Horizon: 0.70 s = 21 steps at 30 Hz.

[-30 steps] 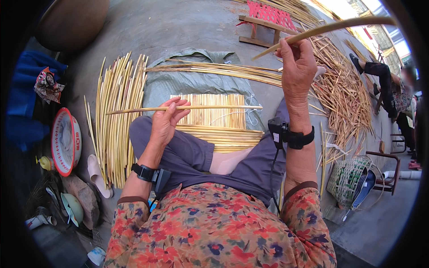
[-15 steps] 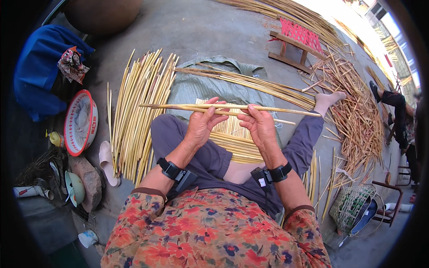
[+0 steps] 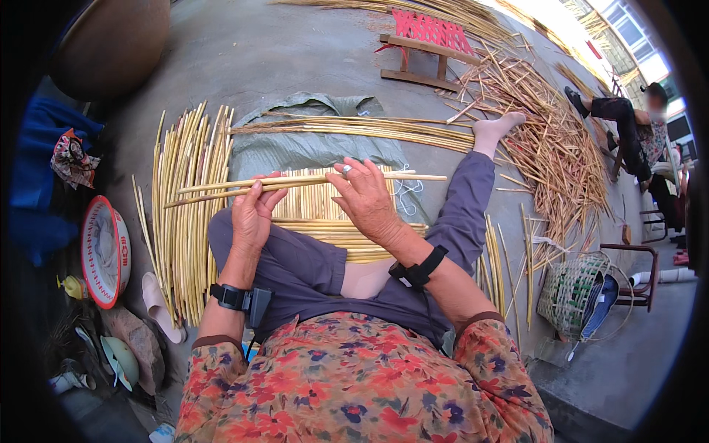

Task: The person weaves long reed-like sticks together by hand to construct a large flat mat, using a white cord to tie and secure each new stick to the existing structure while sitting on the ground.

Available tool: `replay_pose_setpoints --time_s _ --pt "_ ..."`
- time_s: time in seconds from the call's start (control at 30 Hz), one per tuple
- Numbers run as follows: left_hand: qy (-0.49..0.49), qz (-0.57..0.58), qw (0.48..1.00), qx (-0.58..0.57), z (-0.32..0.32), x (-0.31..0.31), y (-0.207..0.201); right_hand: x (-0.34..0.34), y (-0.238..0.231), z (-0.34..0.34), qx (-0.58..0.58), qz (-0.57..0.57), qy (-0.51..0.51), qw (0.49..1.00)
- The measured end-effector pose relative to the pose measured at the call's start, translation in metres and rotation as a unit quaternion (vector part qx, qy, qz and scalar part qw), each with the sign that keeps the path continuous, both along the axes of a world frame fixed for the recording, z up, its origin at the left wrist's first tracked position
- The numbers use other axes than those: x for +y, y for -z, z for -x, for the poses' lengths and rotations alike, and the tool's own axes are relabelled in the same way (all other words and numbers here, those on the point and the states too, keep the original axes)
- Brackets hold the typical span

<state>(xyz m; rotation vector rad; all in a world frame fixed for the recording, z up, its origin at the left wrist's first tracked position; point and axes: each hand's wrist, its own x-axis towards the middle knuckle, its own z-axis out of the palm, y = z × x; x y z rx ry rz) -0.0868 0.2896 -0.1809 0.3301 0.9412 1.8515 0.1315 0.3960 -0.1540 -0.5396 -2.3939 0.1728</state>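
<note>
Two long pale-yellow stalks [image 3: 210, 190] lie crosswise in front of me, held above my lap. My left hand [image 3: 255, 215] pinches them from below between thumb and fingers, left of the middle. Farther right, my right hand [image 3: 369, 207] grips them with its back turned up and a ring showing; its palm is hidden. Below the stalks is a panel of short stalks set side by side [image 3: 310, 201], with white string [image 3: 408, 193] at its right edge. Closer to me, several stalks lie crosswise [image 3: 325, 235] between my legs.
A grey-green sheet [image 3: 258, 155] and a long stalk bundle [image 3: 369, 129] lie ahead. Loose stalks [image 3: 192, 221] are spread left, beside a red-rimmed basin [image 3: 88, 251]. Right are a scrap heap [image 3: 554, 140], a basket [image 3: 565, 295] and a seated person [image 3: 628, 118]. A red-webbed stool [image 3: 428, 52] stands beyond.
My right hand has turned over, from palm up to back up, on the stalks. My hands are farther apart, and the stalks have shifted left. The whole view has swung slightly.
</note>
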Motion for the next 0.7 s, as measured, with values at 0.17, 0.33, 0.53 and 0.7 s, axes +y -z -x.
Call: replay_pose_setpoints --time_s 0.17,0.33,0.53,0.7 --pt "0.03 0.028 0.999 0.019 0.005 -0.01 -0.005 0.01 0.017 0.007 -0.071 0.136 -0.026 0.988" --pt "0.054 0.004 0.998 0.022 0.013 -0.015 -0.002 0.013 0.02 0.013 -0.052 0.273 -0.076 0.958" --pt "0.059 -0.009 0.998 0.002 0.017 -0.014 0.006 0.016 0.019 0.018 -0.048 0.303 -0.08 0.948" --pt "0.079 -0.018 0.996 0.022 0.019 -0.015 0.005 0.013 0.017 0.018 -0.059 0.298 -0.071 0.95"
